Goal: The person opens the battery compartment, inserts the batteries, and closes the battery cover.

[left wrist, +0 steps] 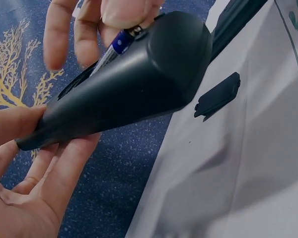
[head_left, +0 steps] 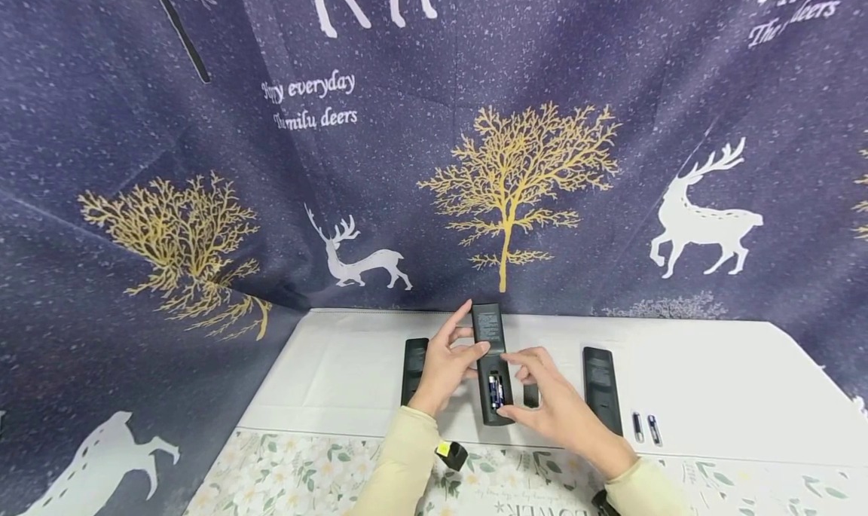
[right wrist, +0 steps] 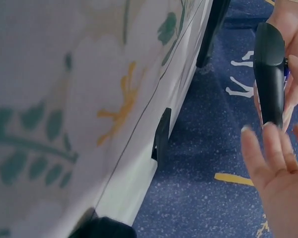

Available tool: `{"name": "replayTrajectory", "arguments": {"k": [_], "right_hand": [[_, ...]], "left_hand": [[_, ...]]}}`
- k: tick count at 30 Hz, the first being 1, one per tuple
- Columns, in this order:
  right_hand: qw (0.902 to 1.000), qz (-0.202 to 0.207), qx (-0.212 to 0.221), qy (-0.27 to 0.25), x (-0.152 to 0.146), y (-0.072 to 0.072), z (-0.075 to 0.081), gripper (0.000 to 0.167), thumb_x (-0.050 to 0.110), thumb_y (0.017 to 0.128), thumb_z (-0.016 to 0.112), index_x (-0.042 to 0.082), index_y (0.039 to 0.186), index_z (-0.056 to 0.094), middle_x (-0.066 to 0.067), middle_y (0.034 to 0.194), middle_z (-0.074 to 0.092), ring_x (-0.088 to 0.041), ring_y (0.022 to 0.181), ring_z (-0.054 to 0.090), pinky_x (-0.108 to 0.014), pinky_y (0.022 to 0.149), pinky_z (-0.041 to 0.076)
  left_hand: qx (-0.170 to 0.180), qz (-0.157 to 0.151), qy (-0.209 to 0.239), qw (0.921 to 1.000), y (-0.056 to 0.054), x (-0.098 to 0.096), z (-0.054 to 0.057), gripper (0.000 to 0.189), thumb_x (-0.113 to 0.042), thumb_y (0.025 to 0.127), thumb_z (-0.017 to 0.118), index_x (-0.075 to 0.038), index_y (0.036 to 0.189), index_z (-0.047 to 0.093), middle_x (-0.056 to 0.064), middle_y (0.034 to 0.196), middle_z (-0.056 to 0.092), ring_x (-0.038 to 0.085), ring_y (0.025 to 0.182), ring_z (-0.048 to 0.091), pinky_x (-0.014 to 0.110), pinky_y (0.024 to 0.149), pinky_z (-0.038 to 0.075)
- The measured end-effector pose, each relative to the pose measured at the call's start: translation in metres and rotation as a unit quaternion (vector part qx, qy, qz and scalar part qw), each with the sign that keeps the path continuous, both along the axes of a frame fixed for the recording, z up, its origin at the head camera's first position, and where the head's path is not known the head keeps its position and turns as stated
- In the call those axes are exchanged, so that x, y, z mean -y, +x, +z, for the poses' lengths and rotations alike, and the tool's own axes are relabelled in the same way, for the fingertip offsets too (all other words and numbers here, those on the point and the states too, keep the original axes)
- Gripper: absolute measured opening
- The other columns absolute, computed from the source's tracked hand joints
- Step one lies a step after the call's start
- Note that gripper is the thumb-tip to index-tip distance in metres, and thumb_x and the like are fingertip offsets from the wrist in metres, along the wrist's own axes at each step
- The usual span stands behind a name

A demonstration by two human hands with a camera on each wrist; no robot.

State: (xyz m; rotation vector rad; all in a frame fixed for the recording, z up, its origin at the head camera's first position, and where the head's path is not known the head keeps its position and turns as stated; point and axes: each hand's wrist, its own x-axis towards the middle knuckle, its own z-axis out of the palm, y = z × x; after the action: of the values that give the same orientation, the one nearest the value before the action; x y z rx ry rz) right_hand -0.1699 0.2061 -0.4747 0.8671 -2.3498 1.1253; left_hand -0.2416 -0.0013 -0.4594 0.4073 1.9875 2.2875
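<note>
A black remote (head_left: 493, 364) is held up between two hands, its back turned to the person and its battery bay uncovered. Two batteries (head_left: 496, 392) lie in the bay, but the left-wrist view shows an end standing proud, so the fit looks unfinished.

The left hand (head_left: 444, 369) steadies the remote, thumb across its back and fingers closed around the side and underside. The right hand (head_left: 552, 399) presses its thumb on a battery end at the remote's lower part; its other fingers reach out loosely, slightly spread, the index finger at the remote's edge. Whether any of them bears weight cannot be told.

By all appearances, the loading is well along and the closing is not yet done: the cover (head_left: 531, 395) lies just right of the remote, down on the white table (head_left: 719, 395).

Farther out, a second remote (head_left: 415, 361) lies left of the held one, partly hidden by the left hand, and a third remote (head_left: 601, 388) to its right. Beyond that, well right of the held remote, two loose batteries (head_left: 654, 429) lie side by side, not in any remote. A deer-print backdrop (head_left: 434, 64) hangs behind it.
</note>
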Motion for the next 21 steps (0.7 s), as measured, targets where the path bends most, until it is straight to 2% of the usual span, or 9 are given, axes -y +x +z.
{"name": "replayTrajectory", "arguments": {"k": [3,6,9,13,17,21], "right_hand": [[0.9985,0.001,0.051,-0.018,-0.0004,0.0003,0.0008,0.096,0.005,0.079,0.095,0.002,0.159,0.041,-0.017,0.141,0.05,-0.031,0.109,0.065,-0.045,0.094,0.06],[0.994,0.003,0.104,-0.034,-0.0011,0.0005,0.0016,0.1,0.007,0.083,0.093,0.003,0.164,0.034,-0.02,0.146,0.048,-0.032,0.111,0.066,-0.045,0.092,0.061],[0.9892,0.005,0.14,-0.044,-0.0013,0.0002,0.0017,0.1,0.01,0.086,0.091,0.004,0.166,0.031,-0.021,0.15,0.048,-0.03,0.11,0.068,-0.039,0.088,0.063],[0.9839,0.014,0.168,-0.058,-0.0016,0.0002,0.002,0.104,0.013,0.087,0.091,0.008,0.168,0.027,-0.024,0.152,0.046,-0.025,0.106,0.069,-0.033,0.081,0.064],[0.9798,0.02,0.186,-0.07,-0.0022,0.0003,0.0032,0.105,0.015,0.087,0.091,0.009,0.169,0.026,-0.023,0.15,0.047,-0.023,0.104,0.07,-0.032,0.078,0.064],[0.9763,0.023,0.201,-0.077,-0.0032,0.0002,0.0048,0.103,0.018,0.087,0.091,0.007,0.168,0.028,-0.021,0.148,0.049,-0.022,0.105,0.068,-0.031,0.077,0.064]], "left_hand": [[0.002,-0.001,0.004,1.0,0.0003,0.0,0.0008,0.076,-0.002,0.095,0.079,-0.035,0.159,0.052,0.015,0.125,0.063,0.023,0.088,0.076,0.041,0.065,0.065],[0.004,-0.002,0.006,1.0,0.0011,0.0,0.0023,0.076,-0.002,0.095,0.079,-0.035,0.159,0.052,0.016,0.125,0.063,0.022,0.088,0.076,0.041,0.066,0.065],[0.001,-0.003,0.007,1.0,0.0017,0.0001,0.0031,0.076,-0.002,0.095,0.078,-0.032,0.16,0.051,0.016,0.125,0.063,0.022,0.088,0.076,0.041,0.066,0.065],[0.001,-0.005,0.007,1.0,0.0019,-0.0003,0.0029,0.076,-0.002,0.095,0.079,-0.034,0.159,0.052,0.015,0.125,0.063,0.022,0.087,0.075,0.041,0.065,0.066],[0.004,-0.009,0.006,0.9999,0.0022,-0.0004,0.0022,0.076,-0.002,0.095,0.079,-0.041,0.155,0.054,0.015,0.126,0.061,0.023,0.088,0.076,0.042,0.066,0.066],[0.002,-0.015,0.005,0.9999,0.0027,-0.0003,0.0024,0.075,-0.003,0.096,0.078,-0.041,0.156,0.054,0.016,0.126,0.061,0.024,0.089,0.076,0.043,0.066,0.066]]}}
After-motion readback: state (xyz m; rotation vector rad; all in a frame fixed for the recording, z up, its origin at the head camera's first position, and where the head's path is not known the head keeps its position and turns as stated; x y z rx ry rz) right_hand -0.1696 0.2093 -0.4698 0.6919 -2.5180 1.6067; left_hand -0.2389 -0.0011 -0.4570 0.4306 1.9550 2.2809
